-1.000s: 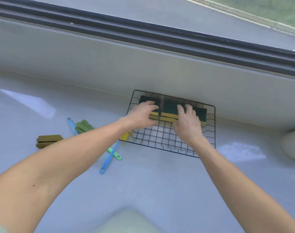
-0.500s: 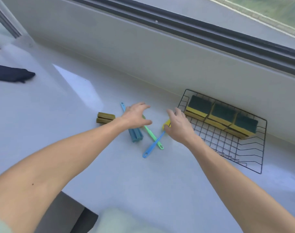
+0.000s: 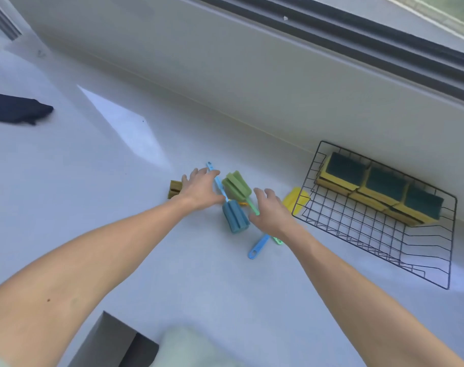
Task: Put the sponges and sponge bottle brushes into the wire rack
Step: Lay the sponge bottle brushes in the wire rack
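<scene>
Here, both hands were spread out flat over the white desk [image 3: 146,260], and neither one held anything. The left hand [image 3: 199,188] had its fingers straight and apart, hanging over the thin blue handle of the blue sponge bottle brush [image 3: 235,216]. I could not tell if it touched the handle. At nine o'clock from that hand lay the small stack of olive-green flat sponges [image 3: 174,188], partly hidden by it. The right hand [image 3: 272,211] was open too, over the green handle of the green sponge bottle brush [image 3: 236,186]. The two foam heads lay close together between the hands. At three o'clock from the right hand lay a yellow sponge piece [image 3: 294,198], right at the edge of the black wire rack [image 3: 358,234]. Three yellow sponges with dark green tops [image 3: 381,185] sat in a row inside the rack, along its far side. A dark blue cloth [image 3: 16,111] lay far off at ten o'clock.
</scene>
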